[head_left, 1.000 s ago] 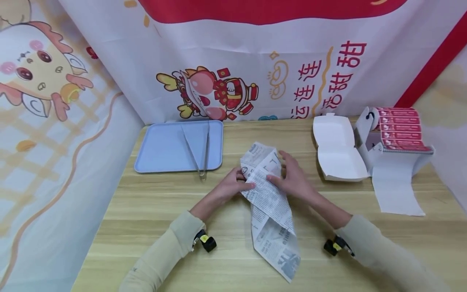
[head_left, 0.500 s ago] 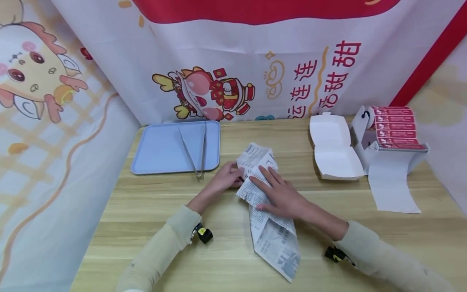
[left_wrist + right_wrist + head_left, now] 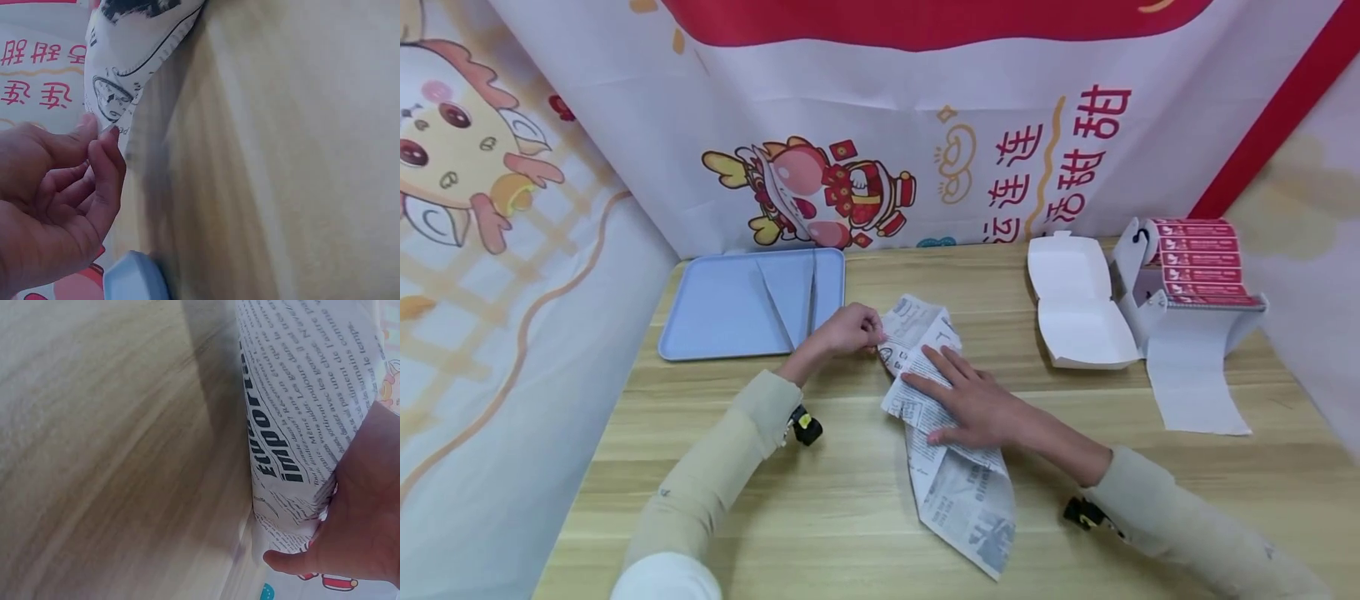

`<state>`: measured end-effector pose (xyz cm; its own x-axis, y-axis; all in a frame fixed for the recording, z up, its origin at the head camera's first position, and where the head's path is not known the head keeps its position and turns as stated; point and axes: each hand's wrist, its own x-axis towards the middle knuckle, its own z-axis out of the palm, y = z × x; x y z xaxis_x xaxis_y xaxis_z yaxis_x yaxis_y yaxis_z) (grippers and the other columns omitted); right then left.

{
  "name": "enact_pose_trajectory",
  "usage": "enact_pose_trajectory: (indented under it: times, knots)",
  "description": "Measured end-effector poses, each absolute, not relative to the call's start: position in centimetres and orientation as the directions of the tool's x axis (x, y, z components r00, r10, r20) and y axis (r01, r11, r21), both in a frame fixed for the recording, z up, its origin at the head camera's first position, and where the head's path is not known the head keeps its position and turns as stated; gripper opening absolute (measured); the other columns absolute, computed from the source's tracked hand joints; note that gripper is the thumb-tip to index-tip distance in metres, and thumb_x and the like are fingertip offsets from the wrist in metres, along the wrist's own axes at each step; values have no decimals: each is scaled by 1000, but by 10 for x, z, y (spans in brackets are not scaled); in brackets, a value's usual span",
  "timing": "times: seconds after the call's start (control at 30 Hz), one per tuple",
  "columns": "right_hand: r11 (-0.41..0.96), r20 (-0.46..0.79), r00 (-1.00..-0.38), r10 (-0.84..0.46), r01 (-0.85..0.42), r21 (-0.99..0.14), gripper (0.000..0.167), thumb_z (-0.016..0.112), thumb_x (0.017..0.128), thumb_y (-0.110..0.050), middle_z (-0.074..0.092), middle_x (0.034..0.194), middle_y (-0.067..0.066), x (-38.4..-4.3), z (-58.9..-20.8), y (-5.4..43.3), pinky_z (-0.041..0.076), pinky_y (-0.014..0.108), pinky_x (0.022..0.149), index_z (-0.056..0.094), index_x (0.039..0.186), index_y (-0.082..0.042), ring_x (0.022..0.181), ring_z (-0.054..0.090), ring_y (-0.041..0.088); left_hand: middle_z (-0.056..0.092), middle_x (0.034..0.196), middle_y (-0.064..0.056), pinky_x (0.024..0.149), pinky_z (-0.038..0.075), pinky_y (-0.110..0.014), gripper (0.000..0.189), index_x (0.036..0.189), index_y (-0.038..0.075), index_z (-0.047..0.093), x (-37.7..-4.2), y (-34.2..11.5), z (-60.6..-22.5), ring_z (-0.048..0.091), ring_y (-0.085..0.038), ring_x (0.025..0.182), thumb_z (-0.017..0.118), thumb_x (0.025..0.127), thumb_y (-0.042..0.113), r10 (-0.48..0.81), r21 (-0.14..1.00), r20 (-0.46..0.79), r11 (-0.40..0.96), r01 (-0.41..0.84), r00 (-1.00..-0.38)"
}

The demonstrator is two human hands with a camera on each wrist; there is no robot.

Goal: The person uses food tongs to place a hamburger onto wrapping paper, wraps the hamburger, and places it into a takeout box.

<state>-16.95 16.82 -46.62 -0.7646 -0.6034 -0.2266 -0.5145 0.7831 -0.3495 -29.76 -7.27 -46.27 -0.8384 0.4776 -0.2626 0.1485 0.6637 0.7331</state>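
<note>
A folded sheet of newsprint wrapping paper lies lengthwise on the wooden table, its pointed lower end toward me. My left hand pinches the paper's upper left corner between thumb and forefinger; the left wrist view shows this pinch on the printed paper closely. Across the middle of the wrap my right hand rests flat with fingers spread. In the right wrist view, the right hand lies along the paper, thumb stretched out near its crumpled edge.
A light blue tray with metal tongs sits back left, close behind my left hand. Back right stands an opened white takeout box beside a label dispenser with a red roll and a trailing white strip. A printed cloth backs the table.
My left hand has gone from the wrap's left side up to its upper left corner. The right hand has shifted from the wrap's right edge to lie flat over its middle.
</note>
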Motion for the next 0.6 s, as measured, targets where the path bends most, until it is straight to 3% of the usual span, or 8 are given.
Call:
enact_pose_trajectory:
  times: [0.13,0.3,0.37,0.5,0.6]
  knots:
    - [777,-227,-756,-614,-529,-340,88,62,87,-64,-8,170,7,-169,-464,169,32,75,107,13,158,-45,156,-4,38,60,70,-4,63,47,-23,13,85,3,63,-305,-72,-456,55,-13,64,63,97,9,527,733,-256,653,193,-810]
    - [772,-221,-758,-613,-514,-374,83,61,89,-63,-5,170,6,-171,-460,167,30,77,107,17,157,-46,156,-3,38,64,86,-6,68,54,-26,9,100,3,64,-312,-82,-463,60,-15,75,61,99,11,594,833,-383,553,14,-707]
    - [767,-216,-756,-618,-518,-379,78,58,90,-63,-1,170,7,-171,-457,165,28,77,108,21,157,-45,156,-2,38,66,91,-5,69,54,-23,11,104,3,67,-314,-87,-466,61,-13,78,63,98,12,626,833,-418,553,-4,-658]
    - [776,-205,-764,-612,-530,-342,67,50,96,-62,6,170,9,-169,-452,159,26,77,109,27,156,-43,155,1,39,66,88,-2,67,51,-20,11,96,4,71,-310,-91,-467,59,-10,75,67,96,14,664,815,-427,577,58,-614]
    - [799,-200,-787,-583,-512,-315,62,49,98,-58,7,169,11,-163,-449,153,25,76,110,29,155,-42,155,1,41,65,79,0,64,48,-20,13,86,6,70,-302,-91,-467,56,-10,70,67,95,15,642,807,-432,589,46,-634]
